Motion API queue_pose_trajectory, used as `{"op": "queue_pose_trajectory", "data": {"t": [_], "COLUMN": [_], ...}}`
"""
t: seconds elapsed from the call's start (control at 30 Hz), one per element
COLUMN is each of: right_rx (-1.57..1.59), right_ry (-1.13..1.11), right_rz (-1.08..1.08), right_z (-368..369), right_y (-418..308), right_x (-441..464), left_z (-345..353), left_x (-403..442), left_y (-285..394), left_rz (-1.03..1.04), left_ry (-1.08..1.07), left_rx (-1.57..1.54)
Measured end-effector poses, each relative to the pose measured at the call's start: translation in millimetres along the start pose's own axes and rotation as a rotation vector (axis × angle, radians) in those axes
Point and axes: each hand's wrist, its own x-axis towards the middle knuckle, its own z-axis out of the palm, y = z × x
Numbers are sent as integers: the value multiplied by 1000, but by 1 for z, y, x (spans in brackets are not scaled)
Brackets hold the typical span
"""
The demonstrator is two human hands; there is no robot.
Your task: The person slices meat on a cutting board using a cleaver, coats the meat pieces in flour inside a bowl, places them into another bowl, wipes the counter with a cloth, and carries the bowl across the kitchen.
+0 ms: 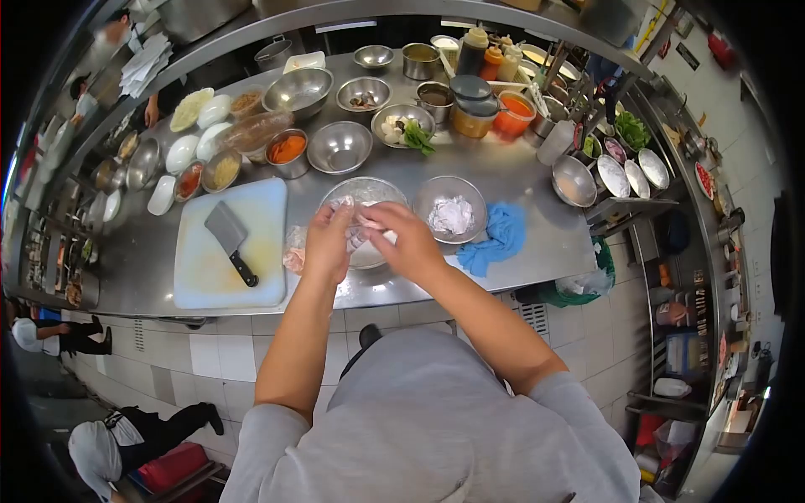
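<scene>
Fingers [387, 215] hold pale food [358, 237]; bowl [377, 187] beneath.

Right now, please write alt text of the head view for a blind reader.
A person's left hand and right hand handle pale, white-dusted food over a metal bowl on a steel counter. At left, a cleaver lies on a cutting board; at right are another bowl with white-coated pieces and a blue cloth.

A small, pale, irregular piece [360, 220] dusted in white is pinched between both hands' fingertips [370, 213], partly hidden, over a round, shiny metal bowl [391, 191]. Loose white powder [366, 255] lies inside the upright bowl.
</scene>
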Motion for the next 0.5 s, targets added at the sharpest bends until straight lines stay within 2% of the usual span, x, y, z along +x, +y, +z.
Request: {"op": "queue_pose_trajectory", "data": {"t": [0.03,0.07,0.1,0.13,0.2,0.23,0.3,0.33,0.4,0.43,0.5], "right_rx": [155,454,449,631,871,868,1079,1079,810,807,569], "right_ry": [-78,-84,-103,-81,-26,-41,-104,-112,-199,-197,-194], "right_rz": [147,433,432,560,739,739,765,763,613,615,552], "right_z": [7,15,15,11,9,9,11,15,23,25,28], "right_y": [13,30,30,30,26,23,18,18,24,28,33], "right_x": [5,9,13,16,19,20,22,21,17,15,11], "left_z": [-1,-4,-10,-19,-37,-43,-47,-47,-49,-50,-50], "left_x": [-3,-7,-10,-8,0,2,6,8,13,14,13], "left_y": [8,18,24,23,14,10,1,0,-7,-10,-12], "left_rz": [7,-73,-155,-153,29,32,-79,-107,-76,-52,-38], "left_ry": [5,34,64,76,25,36,-228,-269,-237,-210,-190], "left_rx": [-12,40,92,77,442,434,160,125,130,136,158]}}
